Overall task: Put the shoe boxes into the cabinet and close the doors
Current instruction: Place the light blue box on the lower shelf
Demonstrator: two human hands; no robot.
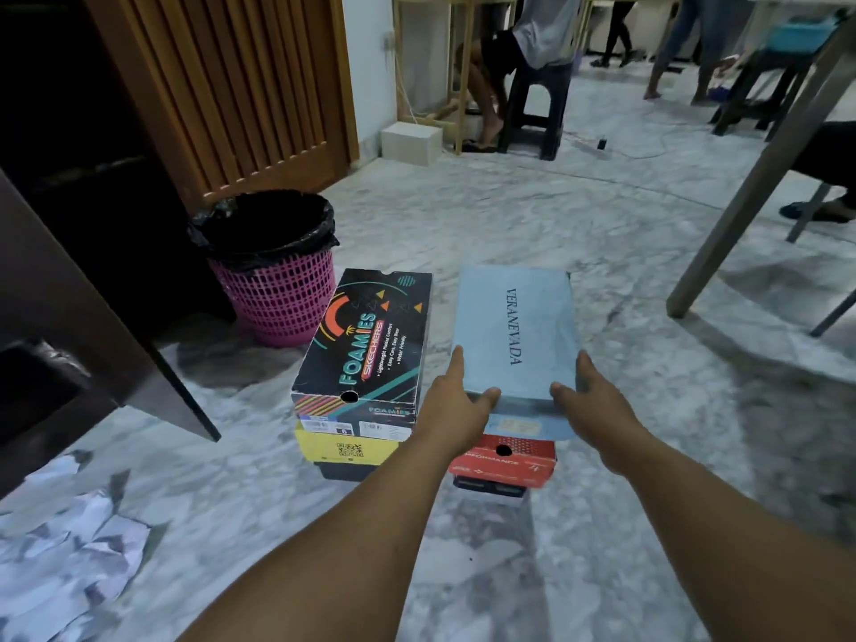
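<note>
Two bare forearms reach forward from the near edge over the marble floor [532,234]. To the near left, crumpled white paper [69,563] lies on the floor.

The left hand [456,405] and the right hand [588,400] flank the near end of the pale blue box [514,331], lettered VERANEVADA along its lid. The left hand lies along the box's left side with its fingers running up that edge and its thumb on the near lid corner; the right hand mirrors it on the right side, thumb on the lid and fingers past the right edge. Both hands clasp the box between them, fingers fairly straight rather than curled under it. The box runs lengthwise away from the person, so most of it lies beyond the hands.

This blue box sits on top of a red box [505,461], which rests on a dark one barely showing beneath. Just to the left, apart by a narrow gap, stands a second stack: the black Skechers Foamies box [370,345] on a yellow box [343,449], with a black one under that.

Farther left stands the dark cabinet [78,252], its door [92,317] swung open toward the near side. Beside it is a pink basket [278,294] lined with a black bag. Beyond it is a slatted wooden door [241,85]. On the far right are a table leg [750,187], stools and the legs of other people.
</note>
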